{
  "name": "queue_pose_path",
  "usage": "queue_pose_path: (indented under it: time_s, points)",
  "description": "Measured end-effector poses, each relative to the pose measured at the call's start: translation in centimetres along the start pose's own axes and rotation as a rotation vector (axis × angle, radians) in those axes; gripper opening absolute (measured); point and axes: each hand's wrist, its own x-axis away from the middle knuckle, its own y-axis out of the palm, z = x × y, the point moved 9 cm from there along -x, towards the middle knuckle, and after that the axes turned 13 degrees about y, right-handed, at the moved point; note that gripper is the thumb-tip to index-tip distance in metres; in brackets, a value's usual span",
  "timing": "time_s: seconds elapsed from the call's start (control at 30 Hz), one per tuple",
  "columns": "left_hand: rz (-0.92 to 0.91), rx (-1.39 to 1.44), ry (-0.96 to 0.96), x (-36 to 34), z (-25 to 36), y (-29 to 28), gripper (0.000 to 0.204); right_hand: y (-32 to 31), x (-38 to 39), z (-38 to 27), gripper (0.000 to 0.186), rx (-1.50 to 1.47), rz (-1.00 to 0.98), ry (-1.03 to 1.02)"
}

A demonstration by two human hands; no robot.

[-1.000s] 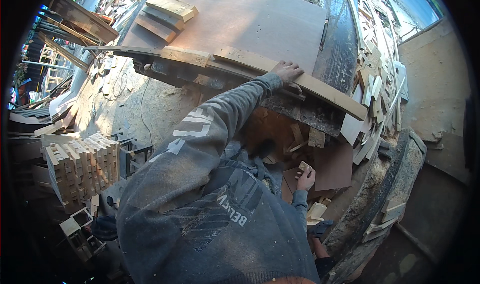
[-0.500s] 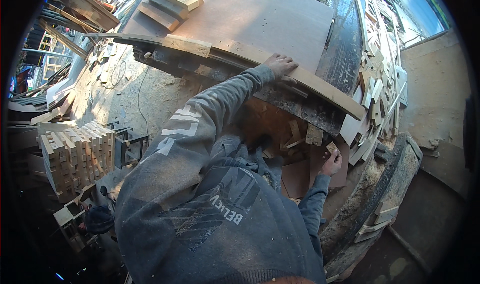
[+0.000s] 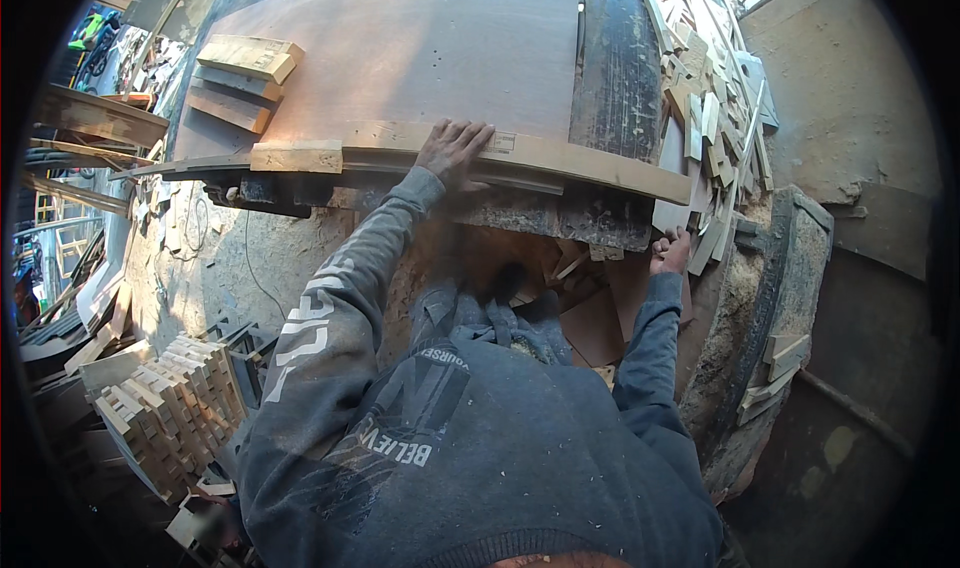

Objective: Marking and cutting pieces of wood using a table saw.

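Observation:
A long pale board (image 3: pixel 600 165) lies along the near edge of a worktable topped with a brown sheet (image 3: pixel 420 58). My left hand (image 3: pixel 455 153) has its fingers wrapped over the board, left of its middle. A short plank (image 3: pixel 295 156) lies along the same edge to its left. My right hand (image 3: pixel 668 253) is raised just below the board's right end, fingers curled; whatever they hold is too small to make out. Beneath the tabletop is a dark opening with wood offcuts and brown panels (image 3: pixel 585 328).
Three stacked blocks (image 3: pixel 245 60) sit on the tabletop's left. Heaped offcuts (image 3: pixel 705 128) lie at the right, beside a sawdusty ledge (image 3: pixel 750 298). A bundle of slats (image 3: pixel 170 408) stands at lower left, with another person (image 3: pixel 220 523) partly visible below it. A cord (image 3: pixel 260 278) trails across the dusty ground.
The view has turned, shifting the table leftward in the picture. My left hand has slid slightly left along the board. My right hand has risen toward the board's right end.

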Motion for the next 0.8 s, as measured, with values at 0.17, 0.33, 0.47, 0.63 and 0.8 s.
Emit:
queue_pose_path:
  time_s: [0.17, 0.33, 0.47, 0.63, 0.8]
  points:
    - [0.006, 0.026, -0.001, -0.6, -1.1, 0.0, 0.114, 5.7, -1.7, -0.5, 0.041, 0.022, 0.062, 0.081]
    - [0.023, 0.034, -0.002, -3.2, -3.8, 0.0, 0.111, 11.0, -5.5, -1.0, 0.038, 0.02, -0.023, 0.202]
    - [0.026, 0.031, 0.017, -5.7, -6.5, 0.1, 0.109, 13.9, -8.4, -2.3, 0.025, -0.008, -0.073, 0.261]
    - [0.035, 0.016, 0.016, -8.1, -9.3, 0.0, 0.109, 16.5, -12.3, -3.6, 0.02, -0.01, -0.139, 0.304]
    - [0.03, 0.001, 0.009, -10.4, -11.7, 0.4, 0.108, 18.8, -14.9, -4.4, 0.022, -0.049, -0.153, 0.375]
